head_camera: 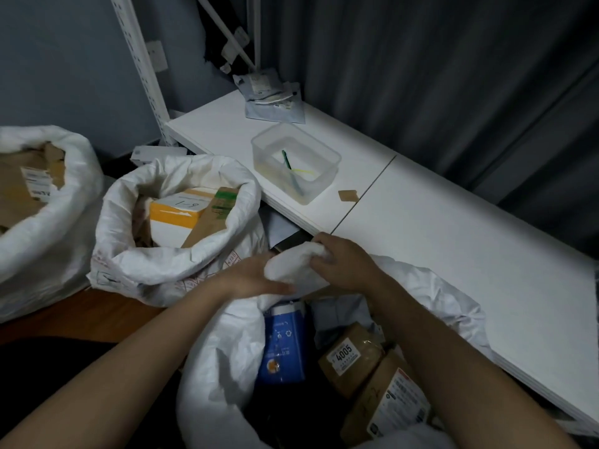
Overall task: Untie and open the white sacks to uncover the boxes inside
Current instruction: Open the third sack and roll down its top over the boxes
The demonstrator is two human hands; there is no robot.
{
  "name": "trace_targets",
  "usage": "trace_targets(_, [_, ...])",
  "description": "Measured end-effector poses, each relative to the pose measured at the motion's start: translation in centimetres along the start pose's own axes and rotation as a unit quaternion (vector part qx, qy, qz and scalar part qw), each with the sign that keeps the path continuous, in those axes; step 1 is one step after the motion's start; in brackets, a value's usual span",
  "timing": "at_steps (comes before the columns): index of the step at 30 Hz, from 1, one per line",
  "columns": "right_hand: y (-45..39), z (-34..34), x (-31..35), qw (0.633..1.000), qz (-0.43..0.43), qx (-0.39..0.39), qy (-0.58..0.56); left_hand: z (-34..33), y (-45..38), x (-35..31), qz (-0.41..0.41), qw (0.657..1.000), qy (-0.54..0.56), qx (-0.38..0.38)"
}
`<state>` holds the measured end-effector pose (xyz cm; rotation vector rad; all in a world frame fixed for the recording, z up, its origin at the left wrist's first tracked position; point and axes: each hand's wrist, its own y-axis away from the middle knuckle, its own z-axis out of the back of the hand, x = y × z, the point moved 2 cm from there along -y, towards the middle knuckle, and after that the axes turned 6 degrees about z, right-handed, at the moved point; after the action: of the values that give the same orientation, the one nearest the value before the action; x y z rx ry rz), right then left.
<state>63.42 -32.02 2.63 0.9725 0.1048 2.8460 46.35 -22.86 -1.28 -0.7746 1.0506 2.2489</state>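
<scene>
Both my hands are on the far rim of the nearest white sack (220, 361), which sits right in front of me against the white table (453, 254). My left hand (256, 273) lies with straight fingers pressed along the bunched rim cloth. My right hand (340, 260) has fingers curled round the same bunch, gripping it. Sack mouth is open: a blue packet (285, 345) and brown boxes (356, 358), one labelled 4005, show inside. Two more open sacks stand left, the middle sack (168, 254) holding a yellow-and-white box (175, 215). Clear plastic tub (295, 163) on the table.
</scene>
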Motion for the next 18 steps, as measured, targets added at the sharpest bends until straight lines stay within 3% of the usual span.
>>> trace_targets(3, [-0.1, -0.6, 0.4, 0.999, 0.008, 0.013, 0.035, -0.8, 1.0, 1.6, 0.058, 0.997, -0.016, 0.042])
trace_targets(6, [-0.7, -0.7, 0.5, 0.997, -0.001, 0.058, 0.052, -0.4, 1.4, 2.7, 0.065, 0.998, 0.023, 0.011])
trace_targets(9, [-1.1, -0.5, 0.9, 0.996, -0.013, 0.080, 0.032, 1.0, 2.1, 2.5, 0.054, 0.990, 0.133, -0.016])
trace_targets(13, [-1.2, -1.3, 1.4, 0.995, -0.084, 0.018, -0.048, 1.7, 3.0, 1.4, 0.031, 0.949, 0.314, 0.019])
trace_targets(18, [-1.4, -2.3, 0.6, 0.990, -0.132, -0.002, 0.051, 1.5, 4.7, 2.7, 0.079, 0.979, 0.186, 0.034])
